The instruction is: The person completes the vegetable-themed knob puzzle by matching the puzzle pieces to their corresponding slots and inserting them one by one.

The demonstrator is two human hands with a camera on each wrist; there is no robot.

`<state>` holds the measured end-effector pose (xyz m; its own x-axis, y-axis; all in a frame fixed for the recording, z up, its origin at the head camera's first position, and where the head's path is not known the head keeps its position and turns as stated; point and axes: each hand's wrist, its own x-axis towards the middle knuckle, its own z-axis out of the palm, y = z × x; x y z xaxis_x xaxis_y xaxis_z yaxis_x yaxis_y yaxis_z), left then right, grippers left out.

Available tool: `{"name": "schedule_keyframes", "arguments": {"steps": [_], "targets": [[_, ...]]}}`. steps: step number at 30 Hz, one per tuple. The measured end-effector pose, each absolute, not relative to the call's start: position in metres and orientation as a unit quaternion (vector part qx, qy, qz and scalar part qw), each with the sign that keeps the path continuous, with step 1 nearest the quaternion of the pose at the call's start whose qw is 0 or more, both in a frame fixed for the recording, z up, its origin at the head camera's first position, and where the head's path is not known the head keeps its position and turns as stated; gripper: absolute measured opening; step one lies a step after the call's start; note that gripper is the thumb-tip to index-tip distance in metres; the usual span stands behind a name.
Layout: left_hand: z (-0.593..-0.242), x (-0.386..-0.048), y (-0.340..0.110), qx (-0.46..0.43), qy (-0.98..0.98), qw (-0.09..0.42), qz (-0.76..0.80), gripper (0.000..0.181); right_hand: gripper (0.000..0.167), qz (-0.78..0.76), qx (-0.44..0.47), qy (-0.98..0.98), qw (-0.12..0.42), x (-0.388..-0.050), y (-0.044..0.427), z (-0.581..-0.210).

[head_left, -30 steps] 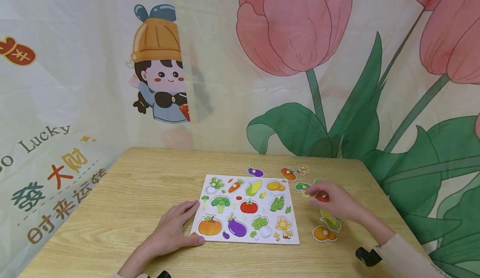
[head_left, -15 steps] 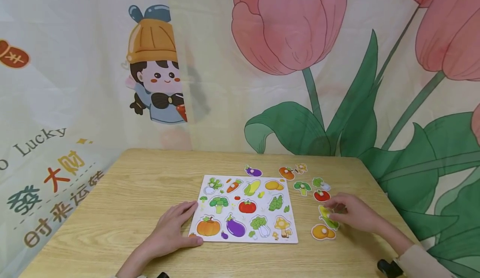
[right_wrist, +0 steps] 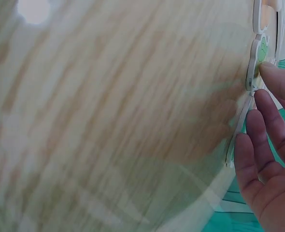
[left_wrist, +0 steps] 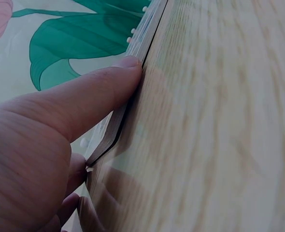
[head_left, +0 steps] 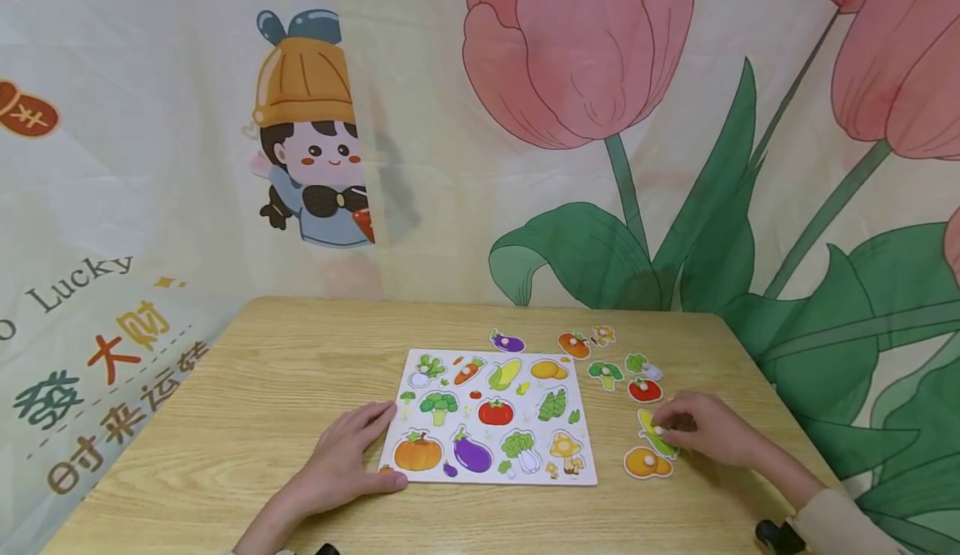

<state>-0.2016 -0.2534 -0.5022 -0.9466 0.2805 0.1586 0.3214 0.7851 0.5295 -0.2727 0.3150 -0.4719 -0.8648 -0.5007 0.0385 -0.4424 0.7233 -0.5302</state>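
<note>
A white vegetable puzzle board (head_left: pixel 525 412) lies flat on the table. My left hand (head_left: pixel 341 459) rests at its left side, thumb along the front corner and fingers against the left edge. In the left wrist view the straight thumb (left_wrist: pixel 96 94) presses the board's edge (left_wrist: pixel 149 36). To the right of the board, my right hand (head_left: pixel 708 427) pinches at the white knob of the corn puzzle piece (head_left: pixel 647 422), which still lies on the table. Below it is the potato puzzle piece (head_left: pixel 640 462). Part of the corn is hidden by the fingers.
A tomato piece (head_left: pixel 644 391), a bok choy piece (head_left: pixel 634 363) and a broccoli piece (head_left: pixel 604 374) lie right of the board. Behind it are a pumpkin piece (head_left: pixel 573 345), a mushroom piece (head_left: pixel 603 336) and an eggplant piece (head_left: pixel 507 341). A printed cloth hangs behind the table.
My right hand has left the tomato piece, which now lies near the bok choy piece, and moved toward me to the corn piece, its fingertips closing there. My left hand stays at the board.
</note>
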Motion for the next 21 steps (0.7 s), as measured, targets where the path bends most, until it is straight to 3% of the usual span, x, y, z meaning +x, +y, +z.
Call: {"name": "schedule_keyframes", "arguments": {"steps": [21], "targets": [[-0.5044, -0.2011, -0.2539, -0.162, -0.944, 0.042, -0.285, 0.107, 0.006, -0.275, -0.244, 0.93, 0.029, -0.2732, 0.3139, -0.4721]]}}
